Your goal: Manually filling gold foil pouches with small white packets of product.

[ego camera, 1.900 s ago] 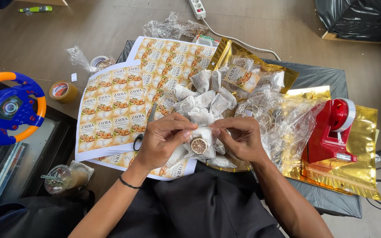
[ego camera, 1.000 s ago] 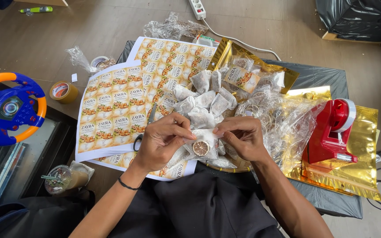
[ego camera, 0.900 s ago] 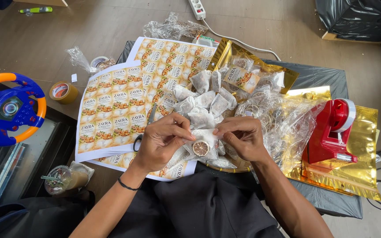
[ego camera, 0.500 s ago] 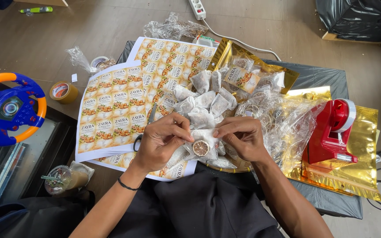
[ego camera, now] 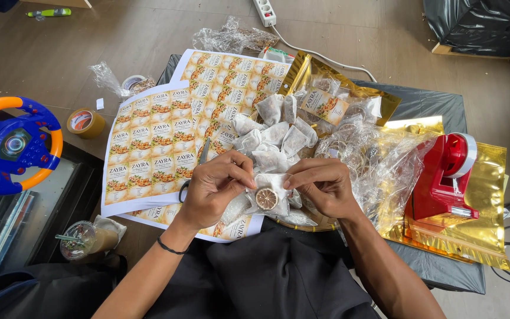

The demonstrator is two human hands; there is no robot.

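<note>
While both hands pinch it, I see my left hand and right hand grip closed on the small clear pouch with a dried citrus slice, just before the pile of filled pouches; label sheets lie left, a red tape dispenser right.

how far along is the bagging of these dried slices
Done: a heap of filled white sachets lies past the hands. In hand: the left hand and right hand pinch one sachet with a dried slice. Left: loose slices in the clear bag, uncut label sheets, empty gold pouches.
</note>
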